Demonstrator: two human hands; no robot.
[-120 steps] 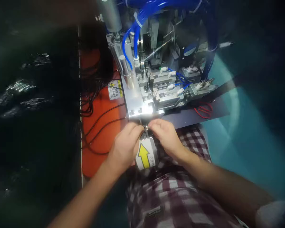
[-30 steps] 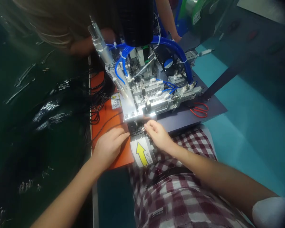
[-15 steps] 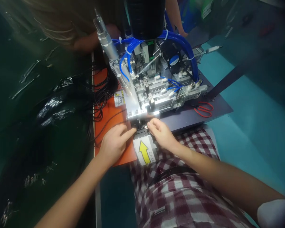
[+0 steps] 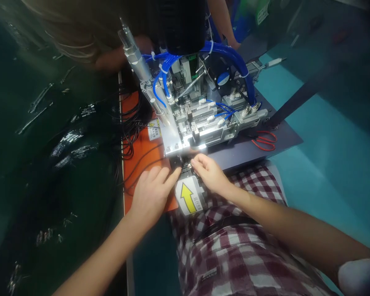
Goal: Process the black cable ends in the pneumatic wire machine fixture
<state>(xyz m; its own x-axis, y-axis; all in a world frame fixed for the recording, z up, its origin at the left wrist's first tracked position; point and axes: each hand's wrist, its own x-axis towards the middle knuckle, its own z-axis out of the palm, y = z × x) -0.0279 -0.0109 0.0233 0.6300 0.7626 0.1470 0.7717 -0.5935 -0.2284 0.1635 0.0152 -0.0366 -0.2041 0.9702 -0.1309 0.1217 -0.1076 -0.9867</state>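
Observation:
At the front of a metal machine with blue air hoses (image 4: pixel 197 123), both my hands meet at a small dark fixture (image 4: pixel 185 170). My left hand (image 4: pixel 151 193) lies palm down over the orange plate, one finger stretched to touch the fixture's left side, and it holds nothing that I can see. On the right side, my right hand (image 4: pixel 208 170) is closed in a pinch at a tiny shiny piece, too small to name. Just below the fixture is a white label with a yellow arrow (image 4: pixel 188 197).
Red-handled snips (image 4: pixel 264 141) lie on the grey base plate (image 4: pixel 243 158) to the right. Black cables (image 4: pixel 129 139) cross the orange plate (image 4: pixel 142 162). Small metal parts (image 4: pixel 69 139) lie scattered on a dark surface at left. Another person's arm (image 4: pixel 220 20) shows behind the machine.
My left hand has shifted slightly right, its fingers spreading and one fingertip reaching further onto the fixture. My right hand keeps its pinch in nearly the same place.

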